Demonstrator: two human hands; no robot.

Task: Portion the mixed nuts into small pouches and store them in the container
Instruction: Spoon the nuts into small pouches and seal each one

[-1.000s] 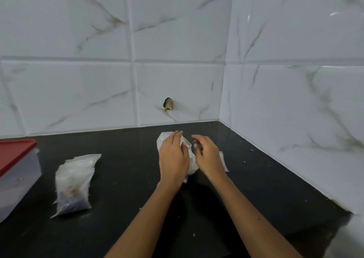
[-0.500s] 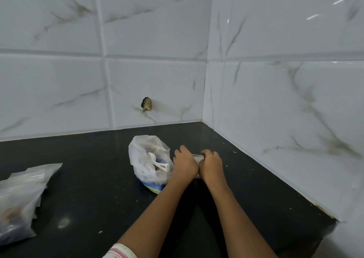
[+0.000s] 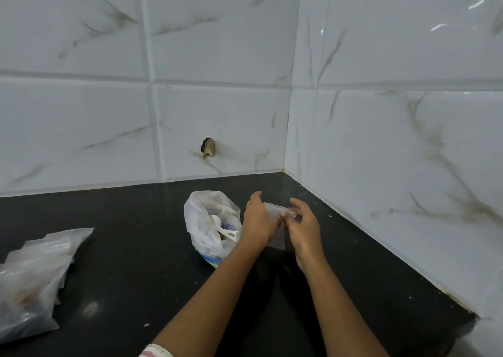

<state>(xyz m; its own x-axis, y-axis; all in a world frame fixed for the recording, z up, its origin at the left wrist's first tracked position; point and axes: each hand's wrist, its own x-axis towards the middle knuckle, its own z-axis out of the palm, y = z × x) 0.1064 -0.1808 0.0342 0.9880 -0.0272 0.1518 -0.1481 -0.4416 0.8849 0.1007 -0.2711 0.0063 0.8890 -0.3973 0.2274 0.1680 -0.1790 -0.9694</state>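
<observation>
Black counter (image 3: pixel 122 247) under tiled corner. Far left, heap of filled pouches (image 3: pixel 32 280). Centre, open nut bag (image 3: pixel 201 215). Just right of it, left hand (image 3: pixel 258 223) and right hand (image 3: pixel 302 226), both pinching small clear pouch (image 3: pixel 277 241) between them. White scoop (image 3: pixel 223 230) inside bag.

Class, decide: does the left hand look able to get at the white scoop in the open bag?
Probably yes: the scoop juts handle-first from the open bag beside the left hand, though that hand holds a small pouch.

Black counter (image 3: pixel 136 247), white marble-veined tiles (image 3: pixel 81 125), clear pouch (image 3: pixel 275 220).
</observation>
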